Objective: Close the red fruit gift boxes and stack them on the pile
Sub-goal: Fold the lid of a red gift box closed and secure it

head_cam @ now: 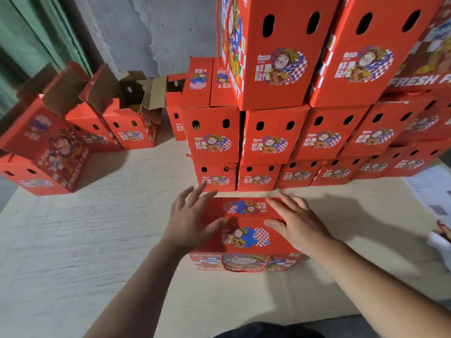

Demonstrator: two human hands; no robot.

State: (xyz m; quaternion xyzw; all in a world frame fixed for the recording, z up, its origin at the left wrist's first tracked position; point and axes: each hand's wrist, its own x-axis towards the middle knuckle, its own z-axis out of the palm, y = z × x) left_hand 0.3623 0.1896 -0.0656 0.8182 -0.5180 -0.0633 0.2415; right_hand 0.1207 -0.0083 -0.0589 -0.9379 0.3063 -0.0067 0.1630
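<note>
Red gift box sits closed on the floor, just in front of the pile, top flaps down w/ two printed cartoon-figure badges on blue + red/white check, text on them upside-down from this view & not readable; red cord handle hangs over its near side, above a blurred band of white lettering. Left hand lies flat on the box's left part, fingers straight & spread, thumb on the top face, tips reaching toward the pile's bottom row; grip wide, holding nothing. Right hand flat on the right part, fingers straight, thumb pointing in across the lid; grip also wide, nothing held. Pile is several tiers of closed red boxes against the grey wall, each end face w/ two oval holes and a badge reading "GOOD LUCK" beside four Chinese characters (鲜果 legible, rest unclear); the top right box's side shows "FRESH F…" cut off by the frame edge. Far left by the wall: open boxes w/ brown flaps standing up, and one closed box lying tilted w/ vertical "FRESH FRU…" lettering. Printed paper sheets on the floor at the right edge, text too small to read
</note>
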